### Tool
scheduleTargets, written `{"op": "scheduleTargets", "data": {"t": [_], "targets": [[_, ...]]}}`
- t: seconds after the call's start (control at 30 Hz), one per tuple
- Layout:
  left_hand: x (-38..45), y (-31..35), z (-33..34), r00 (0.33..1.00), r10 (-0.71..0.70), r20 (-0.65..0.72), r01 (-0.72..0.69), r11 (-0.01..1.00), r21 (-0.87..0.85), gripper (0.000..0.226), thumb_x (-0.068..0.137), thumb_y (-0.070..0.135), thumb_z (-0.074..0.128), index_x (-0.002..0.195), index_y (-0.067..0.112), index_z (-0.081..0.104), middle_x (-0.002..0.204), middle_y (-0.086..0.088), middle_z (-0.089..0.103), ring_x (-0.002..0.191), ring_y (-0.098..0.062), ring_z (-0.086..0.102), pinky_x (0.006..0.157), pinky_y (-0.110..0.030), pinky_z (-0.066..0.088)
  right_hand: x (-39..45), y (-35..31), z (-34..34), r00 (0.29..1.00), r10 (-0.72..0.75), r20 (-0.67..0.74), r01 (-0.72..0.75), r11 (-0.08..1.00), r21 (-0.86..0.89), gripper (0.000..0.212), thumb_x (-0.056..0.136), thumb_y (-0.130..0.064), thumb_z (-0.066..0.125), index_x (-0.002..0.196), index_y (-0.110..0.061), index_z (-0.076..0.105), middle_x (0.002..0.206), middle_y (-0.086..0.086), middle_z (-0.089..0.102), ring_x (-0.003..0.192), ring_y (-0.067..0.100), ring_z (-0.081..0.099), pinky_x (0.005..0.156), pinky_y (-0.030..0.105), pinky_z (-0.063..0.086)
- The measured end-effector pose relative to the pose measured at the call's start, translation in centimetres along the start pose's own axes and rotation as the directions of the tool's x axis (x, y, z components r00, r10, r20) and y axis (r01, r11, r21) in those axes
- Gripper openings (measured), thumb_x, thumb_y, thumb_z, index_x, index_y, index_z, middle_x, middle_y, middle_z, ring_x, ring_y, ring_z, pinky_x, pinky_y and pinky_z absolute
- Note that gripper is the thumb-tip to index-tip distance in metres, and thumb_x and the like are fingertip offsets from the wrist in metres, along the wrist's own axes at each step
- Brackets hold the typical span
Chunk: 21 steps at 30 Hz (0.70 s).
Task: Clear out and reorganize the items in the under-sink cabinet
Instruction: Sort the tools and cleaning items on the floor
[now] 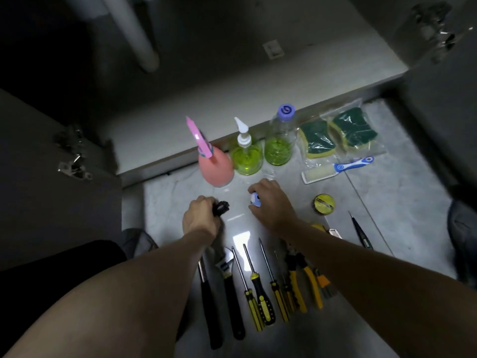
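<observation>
My left hand (200, 215) grips a small black object (221, 207) just above the floor. My right hand (271, 202) curls over a small white and lilac item (255, 198). Beyond the hands stand a pink spray bottle (215, 166), a green soap pump bottle (246, 157) and a clear bottle with a lilac cap (280, 140). Nearer to me lies a row of tools: an adjustable wrench (229, 275), yellow-black screwdrivers (260, 293) and yellow pliers (304, 282). The under-sink cabinet (232, 81) is open ahead, its floor bare.
Bagged green sponges (335, 133), a blue-handled brush (335, 169), a yellow round tin (324, 202) and a dark thin tool (360, 231) lie on the right. A white drain pipe (134, 32) hangs inside the cabinet. Cabinet doors stand open at both sides.
</observation>
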<state>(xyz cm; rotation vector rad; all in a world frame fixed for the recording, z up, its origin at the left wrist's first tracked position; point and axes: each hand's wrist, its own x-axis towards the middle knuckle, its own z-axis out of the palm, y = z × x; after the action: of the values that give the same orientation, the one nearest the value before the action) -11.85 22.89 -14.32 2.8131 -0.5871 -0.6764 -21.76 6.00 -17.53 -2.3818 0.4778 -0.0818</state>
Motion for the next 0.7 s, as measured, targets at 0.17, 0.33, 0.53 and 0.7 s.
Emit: {"op": "scheduleTargets", "data": {"t": [0.17, 0.33, 0.53, 0.7], "targets": [[0.1, 0.6, -0.1, 0.999, -0.027, 0.024, 0.026, 0.999, 0.043, 0.037, 0.077, 0.015, 0.063, 0.114, 0.022, 0.063, 0.118, -0.006, 0.056, 0.116, -0.032, 0.053, 0.088, -0.038, 0.046, -0.9, -0.3, -0.9, 0.999, -0.033, -0.042, 0.032, 0.999, -0.035, 0.048, 0.071, -0.017, 0.076, 0.118, -0.01, 0.065, 0.11, 0.008, 0.06, 0.104, 0.031, 0.053, 0.079, 0.037, 0.048], [-0.7, 2.1, -1.2, 0.999, 0.041, -0.032, -0.037, 0.991, 0.125, 0.037, 0.08, 0.024, 0.065, 0.114, 0.018, 0.054, 0.12, -0.008, 0.051, 0.116, -0.033, 0.046, 0.085, -0.042, 0.043, -8.3, 2.7, -6.0, 0.957, 0.114, -0.267, -0.123, 0.992, -0.015, 0.045, 0.083, -0.029, 0.07, 0.125, -0.021, 0.056, 0.116, -0.001, 0.056, 0.106, 0.019, 0.049, 0.083, 0.032, 0.044], [-1.2, 7.6, 0.1, 0.927, 0.375, -0.025, -0.376, 0.927, -0.007, 0.059, 0.082, 0.04, 0.074, 0.134, 0.021, 0.053, 0.129, -0.008, 0.048, 0.12, -0.033, 0.047, 0.091, -0.043, 0.046, -21.4, 7.2, -10.7, 0.709, 0.611, -0.351, -0.682, 0.72, -0.124, 0.053, 0.077, -0.029, 0.075, 0.125, -0.014, 0.058, 0.119, 0.008, 0.055, 0.11, 0.034, 0.05, 0.086, 0.044, 0.045], [0.2, 9.8, 0.8, 0.921, 0.359, 0.147, -0.379, 0.915, 0.141, 0.053, 0.084, 0.038, 0.075, 0.131, 0.025, 0.056, 0.126, -0.009, 0.05, 0.119, -0.034, 0.048, 0.095, -0.046, 0.048, -25.8, 8.4, -10.8, 0.602, 0.773, -0.202, -0.799, 0.575, -0.179, 0.048, 0.082, -0.032, 0.069, 0.126, -0.025, 0.05, 0.131, 0.002, 0.044, 0.119, 0.026, 0.043, 0.089, 0.042, 0.05]]}}
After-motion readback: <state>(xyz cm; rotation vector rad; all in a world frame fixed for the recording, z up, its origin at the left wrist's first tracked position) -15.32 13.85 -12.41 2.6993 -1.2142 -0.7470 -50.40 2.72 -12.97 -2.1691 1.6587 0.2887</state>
